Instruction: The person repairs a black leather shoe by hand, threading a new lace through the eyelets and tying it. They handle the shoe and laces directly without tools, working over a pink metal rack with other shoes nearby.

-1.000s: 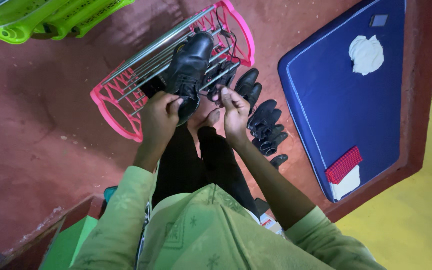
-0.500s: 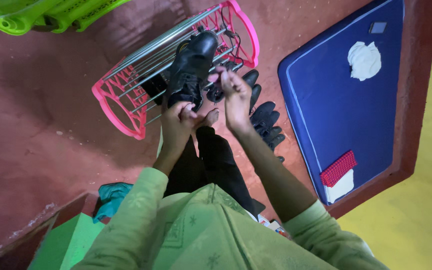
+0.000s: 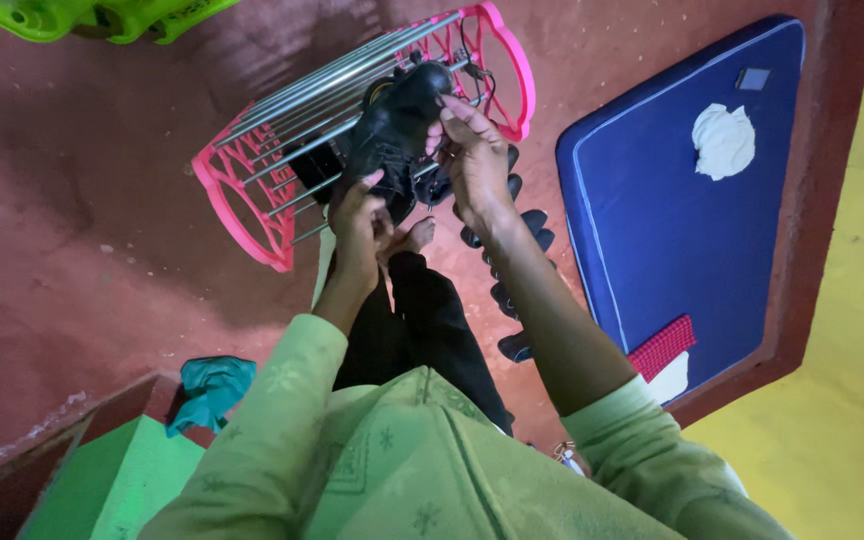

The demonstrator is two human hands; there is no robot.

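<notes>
A black lace-up shoe (image 3: 392,130) lies on the metal bars of a pink shoe rack (image 3: 252,200). My left hand (image 3: 360,222) grips the shoe's near end from below. My right hand (image 3: 474,158) holds its far end, fingers curled over the toe side. Both my arms wear light green sleeves. My bare foot (image 3: 414,238) and black trouser legs show just under the hands.
Several black shoes (image 3: 512,250) line the red floor to the right of the rack. A blue mattress (image 3: 682,200) with a white cloth lies at the right. A green plastic thing (image 3: 102,15) is at top left, a teal cloth (image 3: 210,390) at lower left.
Both hands have stayed on the black shoe at the rack; the right hand has shifted up onto the shoe's far end. The view has swung, moving the rack toward the centre.
</notes>
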